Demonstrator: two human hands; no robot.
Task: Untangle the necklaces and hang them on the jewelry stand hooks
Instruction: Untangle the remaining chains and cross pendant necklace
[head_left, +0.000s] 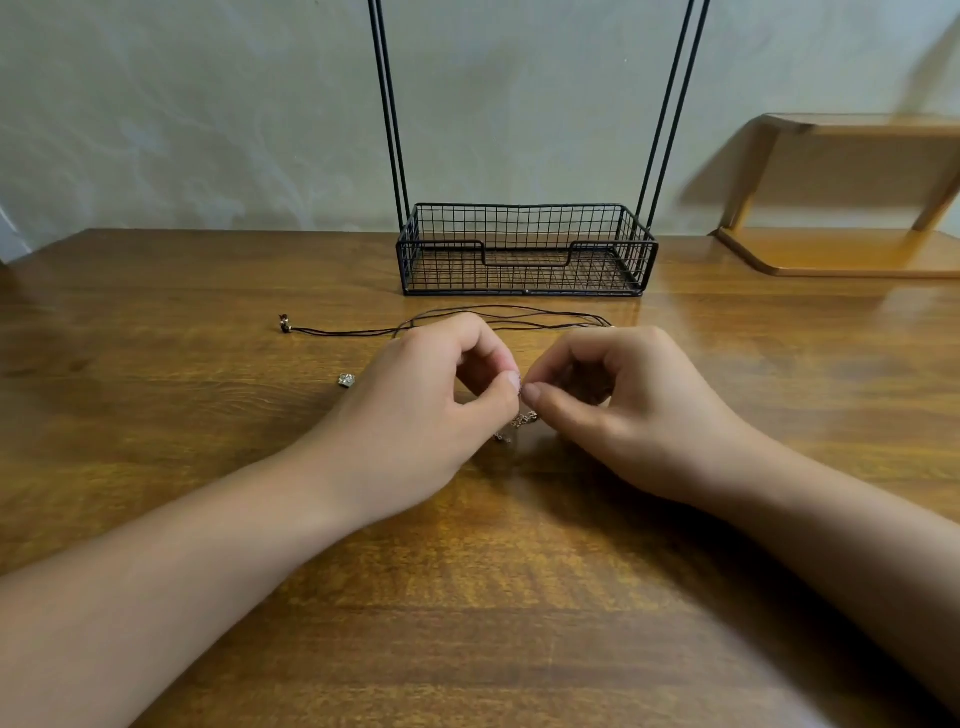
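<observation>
- Wooden table takes up the whole lower view; grain runs left-right, glossy finish, pale wall behind it.
- Both forearms come in from 7 and 5 o'clock and meet near centre, wrists low over the tabletop.
- Left hand: knuckles up, fingers curled in, thumb & forefinger tip pressed together on a thin chain necklace.
- Right hand: mirror pose, fingers curled, thumb tip meeting the forefinger on the same chain, just beside the left thumb. So both hands are pinched tight on the chain, fingertips nearly touching.
- Jewelry stand at 12 o'clock from the hands, against the wall: black wire basket base w/ two pairs of thin uprights running out the top of view. Hooks not in view.
- Small wooden shelf at 2 o'clock, far right, blurred.
- Dark cord necklace lies flat btwn hands and stand, long axis left-right; its strands bunch at 1 o'clock, a single tail runs to 10 o'clock ending in a small bead.
- Chain hangs short below the pinch, its loose bit resting on the table at 6 o'clock of the fingertips; rest hidden under the hands.
- Tiny silver pendant on the table at 9 o'clock, just beside the left hand.
</observation>
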